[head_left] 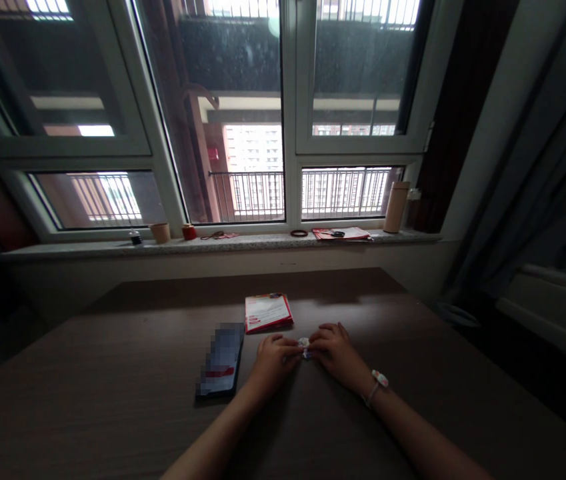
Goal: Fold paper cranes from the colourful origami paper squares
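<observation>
Daylight from a multi-paned window (289, 100) fell across a dark tabletop (127, 373), with a speckled windowsill (263, 244) beyond. On the tabletop, a person's left hand (273, 363) and right hand (337, 355) faced each other at close range. A phone (223, 360) lay just beside the left hand, and a stack of red-edged papers (267, 312) sat just beyond. On the windowsill stood a tan bottle (395, 208) and a beige cup (161, 233). A pale bracelet (379, 379) circled the right wrist. Smallest was a white-and-purple piece (305, 347), pinched from either side by the fingertips of both hands, near the papers' front right corner; whether it rested on the tabletop could not be told.
</observation>
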Motion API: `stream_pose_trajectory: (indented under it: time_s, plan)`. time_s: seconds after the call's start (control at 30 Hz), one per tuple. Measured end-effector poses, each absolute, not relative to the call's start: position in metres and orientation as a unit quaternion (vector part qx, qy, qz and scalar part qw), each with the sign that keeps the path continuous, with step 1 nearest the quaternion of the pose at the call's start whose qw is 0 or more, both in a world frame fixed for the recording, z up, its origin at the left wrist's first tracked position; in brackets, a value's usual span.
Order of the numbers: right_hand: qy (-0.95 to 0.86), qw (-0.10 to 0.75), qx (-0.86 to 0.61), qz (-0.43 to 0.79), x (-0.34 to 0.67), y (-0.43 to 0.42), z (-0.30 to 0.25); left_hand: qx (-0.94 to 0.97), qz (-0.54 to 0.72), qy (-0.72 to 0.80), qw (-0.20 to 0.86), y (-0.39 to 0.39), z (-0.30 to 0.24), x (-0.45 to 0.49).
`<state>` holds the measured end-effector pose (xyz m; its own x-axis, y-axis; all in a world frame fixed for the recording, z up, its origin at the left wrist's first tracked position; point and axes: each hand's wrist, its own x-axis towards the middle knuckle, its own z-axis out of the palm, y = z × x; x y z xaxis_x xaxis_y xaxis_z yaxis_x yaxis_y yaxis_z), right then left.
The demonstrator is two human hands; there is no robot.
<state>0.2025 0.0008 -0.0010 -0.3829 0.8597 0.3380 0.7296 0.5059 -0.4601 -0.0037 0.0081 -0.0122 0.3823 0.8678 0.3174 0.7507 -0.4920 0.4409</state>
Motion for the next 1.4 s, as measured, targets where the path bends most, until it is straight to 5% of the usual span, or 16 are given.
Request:
stream_pose_trajectory:
  time_s: [1.4]
  plan:
    - [-0.824,0.179,-0.535,0.049,0.192,-0.008,-0.016,0.806,0.175,0.559,0.087,-0.014,-0.003,0.005]
